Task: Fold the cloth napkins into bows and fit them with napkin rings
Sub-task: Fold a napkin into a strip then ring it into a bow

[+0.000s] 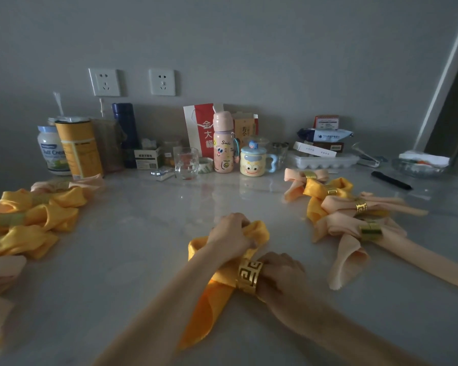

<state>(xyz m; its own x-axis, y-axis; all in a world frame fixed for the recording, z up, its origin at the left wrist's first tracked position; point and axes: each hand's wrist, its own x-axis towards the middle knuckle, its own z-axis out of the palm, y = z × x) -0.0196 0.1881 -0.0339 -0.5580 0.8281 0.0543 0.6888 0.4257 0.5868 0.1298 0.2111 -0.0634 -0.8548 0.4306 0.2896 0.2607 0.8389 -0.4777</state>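
Note:
A yellow napkin (206, 307) lies folded in the middle of the marble table, with a gold cut-out napkin ring (249, 275) around its gathered waist. My left hand (230, 237) grips the bunched loops of the napkin above the ring. My right hand (282, 272) holds the ring from its right side, fingers curled round it. The napkin's tail spreads toward me below the ring. Finished peach and yellow bows with gold rings (354, 215) are piled at the right. More yellow and peach bows (29, 220) lie at the left.
Along the wall stand a milk-powder jar (52, 151), a yellow canister (78, 149), a glass (186, 163), a pink bottle (223, 143), a cartoon mug (253, 161), an egg tray (323, 161) and boxes. A black pen (390, 180) lies at the far right.

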